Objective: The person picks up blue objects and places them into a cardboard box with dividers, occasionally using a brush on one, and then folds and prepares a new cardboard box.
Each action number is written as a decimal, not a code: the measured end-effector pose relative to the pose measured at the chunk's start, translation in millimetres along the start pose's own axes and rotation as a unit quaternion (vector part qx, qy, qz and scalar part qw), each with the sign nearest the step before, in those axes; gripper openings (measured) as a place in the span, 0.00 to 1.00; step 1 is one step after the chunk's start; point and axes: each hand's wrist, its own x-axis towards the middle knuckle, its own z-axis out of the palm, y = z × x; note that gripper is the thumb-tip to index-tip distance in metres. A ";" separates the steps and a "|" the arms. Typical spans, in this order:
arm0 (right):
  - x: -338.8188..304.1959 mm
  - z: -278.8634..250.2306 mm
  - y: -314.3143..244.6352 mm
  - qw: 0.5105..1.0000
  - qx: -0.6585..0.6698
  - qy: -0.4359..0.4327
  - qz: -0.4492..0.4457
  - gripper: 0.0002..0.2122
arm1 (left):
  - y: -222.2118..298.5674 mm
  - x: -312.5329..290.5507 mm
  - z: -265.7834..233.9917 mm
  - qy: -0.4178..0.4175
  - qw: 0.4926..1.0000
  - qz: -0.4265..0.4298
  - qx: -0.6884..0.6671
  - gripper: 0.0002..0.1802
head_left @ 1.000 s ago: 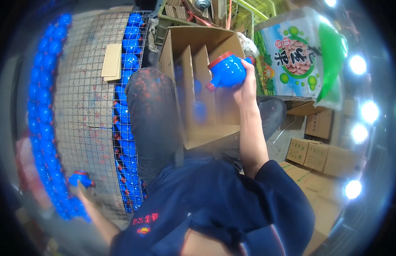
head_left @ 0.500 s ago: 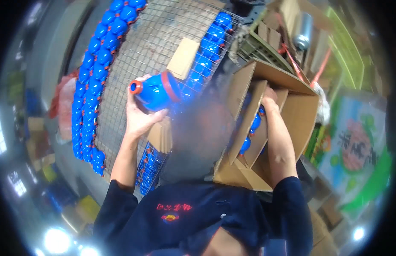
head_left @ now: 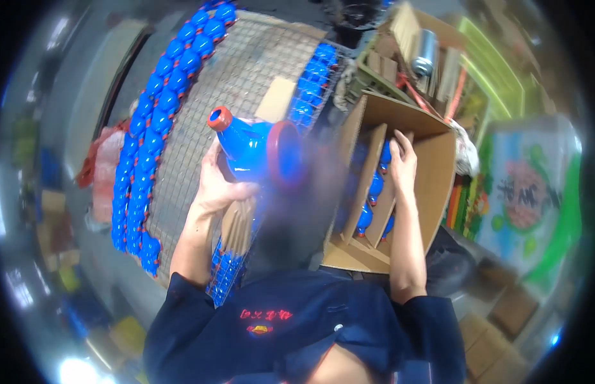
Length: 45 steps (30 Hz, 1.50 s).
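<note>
My left hand (head_left: pixel 215 184) is wrapped round a glossy blue flared piece (head_left: pixel 247 151), shaped like a bell or funnel. An orange-red rim circles its narrow neck, and a wider red rim its broad end. It is held tilted above a wire mesh rack (head_left: pixel 201 109). My right hand (head_left: pixel 404 165) is inside an open cardboard box (head_left: pixel 435 185), beside a divider, with its fingers stretched apart. Small blue pieces with orange ends (head_left: pixel 375 185) stand in a row between the dividers, next to my fingers. Whether the fingertips touch one is unclear.
Rows of glossy blue pieces (head_left: pixel 160 118) line the rack's left side, and more (head_left: pixel 313 83) its right. A cardboard sheet (head_left: pixel 277 99) and stacked cardboard strips (head_left: pixel 236 224) lie on the rack. Beyond the box stands a green crate (head_left: pixel 368 70) holding cardboard and a metal canister (head_left: pixel 425 54).
My right hand has come up in the box, and its fingers now show. The blue flared piece has turned slightly in my left hand. The whole view has shifted a little.
</note>
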 end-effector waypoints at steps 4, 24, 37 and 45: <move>-76.7 0.3 -130.3 0.735 0.621 -0.248 0.111 0.30 | 1.3 2.9 62.4 -0.188 0.977 0.009 0.103 0.46; -117.4 -145.3 -93.5 0.969 -0.063 0.209 -0.113 0.18 | -349.0 119.1 336.5 -0.537 0.467 0.253 0.655 0.21; 55.2 -61.6 46.1 0.926 -0.365 0.091 0.021 0.18 | -379.0 100.6 300.0 -0.419 0.759 -0.074 0.493 0.22; 89.1 -29.7 170.6 0.870 -0.447 -0.083 0.191 0.19 | -431.5 76.9 275.2 -0.404 0.665 -0.027 0.628 0.18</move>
